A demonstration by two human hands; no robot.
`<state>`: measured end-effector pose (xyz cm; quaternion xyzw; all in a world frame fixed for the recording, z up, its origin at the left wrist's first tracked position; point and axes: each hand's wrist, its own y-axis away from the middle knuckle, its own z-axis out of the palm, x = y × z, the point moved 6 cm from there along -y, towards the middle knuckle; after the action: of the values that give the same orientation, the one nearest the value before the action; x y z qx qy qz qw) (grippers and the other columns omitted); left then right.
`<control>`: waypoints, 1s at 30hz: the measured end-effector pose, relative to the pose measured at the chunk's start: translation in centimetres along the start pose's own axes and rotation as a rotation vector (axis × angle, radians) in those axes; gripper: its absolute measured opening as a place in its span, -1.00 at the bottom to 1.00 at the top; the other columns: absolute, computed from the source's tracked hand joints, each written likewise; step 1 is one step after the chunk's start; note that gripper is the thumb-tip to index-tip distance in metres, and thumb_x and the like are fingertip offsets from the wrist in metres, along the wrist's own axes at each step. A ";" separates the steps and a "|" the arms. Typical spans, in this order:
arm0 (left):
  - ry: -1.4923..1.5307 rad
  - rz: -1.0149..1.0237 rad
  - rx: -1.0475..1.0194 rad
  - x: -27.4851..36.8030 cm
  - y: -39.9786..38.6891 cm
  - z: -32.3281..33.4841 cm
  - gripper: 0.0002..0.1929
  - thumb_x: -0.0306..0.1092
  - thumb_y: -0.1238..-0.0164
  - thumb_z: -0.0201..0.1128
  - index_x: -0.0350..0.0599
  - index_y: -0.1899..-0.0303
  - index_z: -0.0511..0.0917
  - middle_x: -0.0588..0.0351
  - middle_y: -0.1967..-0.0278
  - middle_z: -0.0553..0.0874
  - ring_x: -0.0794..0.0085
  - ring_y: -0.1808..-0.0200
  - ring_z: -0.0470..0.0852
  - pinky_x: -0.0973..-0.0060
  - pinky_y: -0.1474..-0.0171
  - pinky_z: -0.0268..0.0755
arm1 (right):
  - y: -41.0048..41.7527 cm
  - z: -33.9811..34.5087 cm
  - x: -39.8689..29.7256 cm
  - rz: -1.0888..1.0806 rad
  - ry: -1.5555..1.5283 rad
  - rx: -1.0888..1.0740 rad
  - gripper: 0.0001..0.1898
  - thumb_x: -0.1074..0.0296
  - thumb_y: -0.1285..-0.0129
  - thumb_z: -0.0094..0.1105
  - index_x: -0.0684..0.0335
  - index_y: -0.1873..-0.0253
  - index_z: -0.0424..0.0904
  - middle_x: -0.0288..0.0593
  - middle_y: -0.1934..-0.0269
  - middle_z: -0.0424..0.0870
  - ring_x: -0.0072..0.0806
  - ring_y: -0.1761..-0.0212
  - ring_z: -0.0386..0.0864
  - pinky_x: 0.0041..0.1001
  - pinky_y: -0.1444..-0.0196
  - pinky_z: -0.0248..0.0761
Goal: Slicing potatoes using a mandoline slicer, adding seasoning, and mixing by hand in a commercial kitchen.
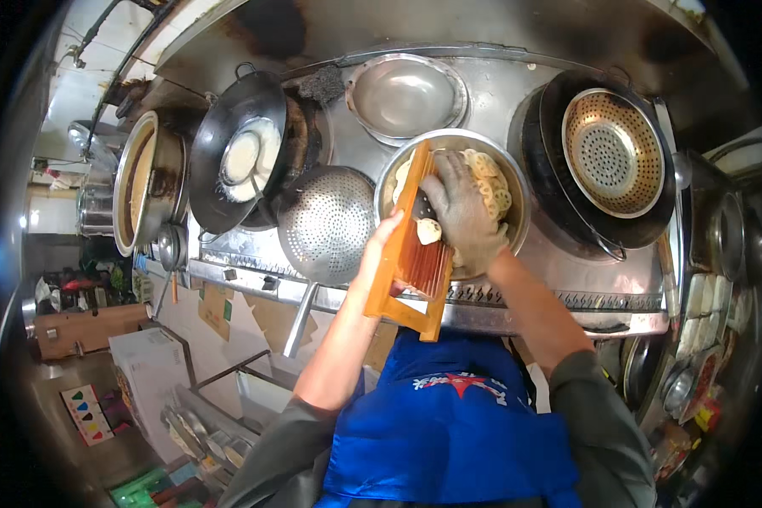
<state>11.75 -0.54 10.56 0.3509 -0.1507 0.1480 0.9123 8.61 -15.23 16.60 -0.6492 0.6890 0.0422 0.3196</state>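
Observation:
My left hand (384,238) grips the side rail of a wooden-framed slicer (394,260), tilted over a steel bowl (519,238). A pale stub of lotus root (428,231) rests on the slicer, below its dark perforated part. Thin lotus root slices (490,181) with holes lie in the bowl. My right hand (465,206), in a thin greyish glove, is palm down over the slices, beside the slicer. Its thumb is apart from the fingers. What lies under the palm is hidden.
A perforated skimmer (330,222) lies left of the bowl, its handle past the counter edge. Farther left, a wok (206,159) holds white liquid and a ladle. Stacked steel basins (406,95) stand behind. A metal colander (613,152) sits in a wok at right.

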 end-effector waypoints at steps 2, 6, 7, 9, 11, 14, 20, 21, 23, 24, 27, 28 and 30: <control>-0.044 0.023 0.002 -0.1 -0.6 0.2 -0.53 -0.06 -0.58 0.16 0.01 -0.38 0.45 0.03 -0.10 0.67 0.15 -0.11 0.71 0.10 -0.15 0.63 | 1.1 2.6 2.9 0.084 -0.058 0.005 -0.61 0.26 -0.56 -0.08 0.29 -0.32 0.51 0.26 -0.48 0.34 0.20 -0.59 0.18 0.01 -0.64 0.02; 0.046 0.014 -0.045 -0.5 -0.9 -0.2 -0.54 -0.01 -0.60 0.11 -0.09 -0.31 0.51 -0.04 -0.09 0.73 0.09 -0.07 0.74 0.04 -0.17 0.62 | 1.9 3.4 3.4 0.299 -0.571 0.029 -0.53 0.18 -0.59 -0.08 0.34 -0.42 0.41 0.35 -0.51 0.28 0.23 -0.61 0.14 0.02 -0.65 -0.04; 0.136 -0.034 -0.071 -0.6 -0.9 0.0 -0.55 0.02 -0.61 0.06 -0.11 -0.23 0.58 -0.08 -0.04 0.77 0.04 -0.03 0.76 0.01 -0.16 0.63 | 2.1 3.7 3.4 0.359 -0.863 0.077 -0.47 0.12 -0.58 -0.07 0.37 -0.46 0.37 0.37 -0.52 0.27 0.23 -0.63 0.10 0.02 -0.66 -0.09; 0.125 -0.036 -0.037 -0.7 -0.7 0.6 -0.55 0.02 -0.62 0.05 -0.11 -0.21 0.59 -0.09 -0.03 0.77 0.04 -0.03 0.76 0.02 -0.16 0.62 | 1.7 3.2 2.2 0.421 -1.158 0.125 -0.41 0.07 -0.57 -0.05 0.40 -0.49 0.33 0.39 -0.53 0.25 0.22 -0.66 0.06 0.02 -0.67 -0.13; 0.079 -0.010 0.084 -0.7 -0.1 1.6 -0.57 -0.01 -0.63 0.05 -0.14 -0.20 0.59 -0.08 -0.08 0.75 0.07 -0.09 0.74 0.07 -0.20 0.60 | -0.5 -0.2 -1.6 0.143 -0.198 0.049 -0.39 0.06 -0.55 -0.03 0.43 -0.48 0.34 0.40 -0.51 0.27 0.31 -0.62 0.10 0.11 -0.64 -0.10; -0.163 0.041 0.005 -1.4 0.7 0.8 -0.39 0.00 -0.58 0.13 -0.09 -0.51 0.33 -0.04 -0.29 0.61 0.15 -0.22 0.65 0.17 -0.32 0.52 | 0.4 3.4 3.2 0.120 -0.188 0.065 -0.38 0.07 -0.53 -0.03 0.39 -0.50 0.32 0.42 -0.51 0.25 0.40 -0.58 0.12 0.18 -0.61 -0.12; 0.006 -0.006 0.078 -1.1 -0.3 -1.6 -0.44 -0.06 -0.61 0.06 -0.15 -0.48 0.37 -0.05 -0.32 0.60 0.10 -0.27 0.63 0.17 -0.35 0.51 | 0.4 1.5 -4.0 0.100 -0.299 -0.082 -0.24 -0.13 -0.51 -0.01 0.30 -0.59 0.21 0.50 -0.61 0.01 0.40 -0.69 -0.15 0.17 -0.68 -0.35; -0.072 0.080 0.115 -0.6 -0.5 -1.5 -0.45 -0.04 -0.60 0.06 -0.17 -0.44 0.41 -0.07 -0.33 0.61 0.10 -0.29 0.63 0.16 -0.37 0.49 | 0.6 2.0 -4.7 0.033 -0.234 -0.089 -0.22 -0.15 -0.49 0.02 0.27 -0.61 0.18 0.49 -0.62 -0.02 0.44 -0.69 -0.16 0.21 -0.67 -0.36; 0.105 -0.062 -0.019 -1.2 0.5 -0.5 -0.48 -0.01 -0.61 0.04 -0.18 -0.36 0.47 -0.13 -0.24 0.65 0.07 -0.23 0.67 0.12 -0.32 0.55 | 0.1 2.6 -1.9 0.166 -0.255 -0.035 -0.19 -0.17 -0.47 0.03 0.28 -0.61 0.17 0.48 -0.62 -0.02 0.47 -0.67 -0.12 0.24 -0.66 -0.33; 0.110 -0.061 -0.017 -1.3 1.1 -0.2 -0.48 -0.01 -0.61 0.04 -0.18 -0.36 0.47 -0.13 -0.24 0.65 0.07 -0.23 0.67 0.12 -0.32 0.55 | 0.1 2.2 -0.6 0.165 -0.256 -0.039 -0.19 -0.17 -0.47 0.03 0.28 -0.61 0.17 0.48 -0.62 -0.02 0.47 -0.67 -0.12 0.24 -0.66 -0.33; -0.149 0.049 0.020 -0.4 0.4 1.0 -0.50 -0.02 -0.60 0.06 -0.15 -0.34 0.50 -0.12 -0.22 0.67 0.09 -0.23 0.68 0.12 -0.31 0.56 | -0.3 1.9 1.3 0.034 0.021 -0.189 -0.18 -0.16 -0.48 0.02 0.33 -0.61 0.14 0.49 -0.62 -0.02 0.48 -0.66 -0.10 0.25 -0.65 -0.29; -0.078 0.042 0.046 -0.8 0.6 1.1 -0.51 -0.02 -0.59 0.08 -0.14 -0.33 0.51 -0.11 -0.20 0.68 0.10 -0.19 0.70 0.12 -0.28 0.58 | 0.0 1.7 -0.4 0.116 -0.111 -0.108 -0.18 -0.14 -0.47 0.05 0.36 -0.59 0.15 0.50 -0.61 0.00 0.51 -0.64 -0.08 0.27 -0.64 -0.28; 0.052 0.113 -0.016 -0.2 0.6 2.7 -0.54 -0.07 -0.58 0.11 -0.14 -0.32 0.52 -0.08 -0.15 0.71 0.11 -0.09 0.75 0.14 -0.20 0.61 | 0.2 1.4 -3.7 0.076 -0.247 -0.069 -0.18 -0.09 -0.48 0.07 0.42 -0.59 0.13 0.50 -0.61 0.00 0.51 -0.65 -0.11 0.25 -0.65 -0.32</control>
<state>10.89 -1.98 12.72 0.3304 -0.1477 0.2074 0.9089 8.76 -11.32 17.27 -0.6230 0.6665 0.1578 0.3777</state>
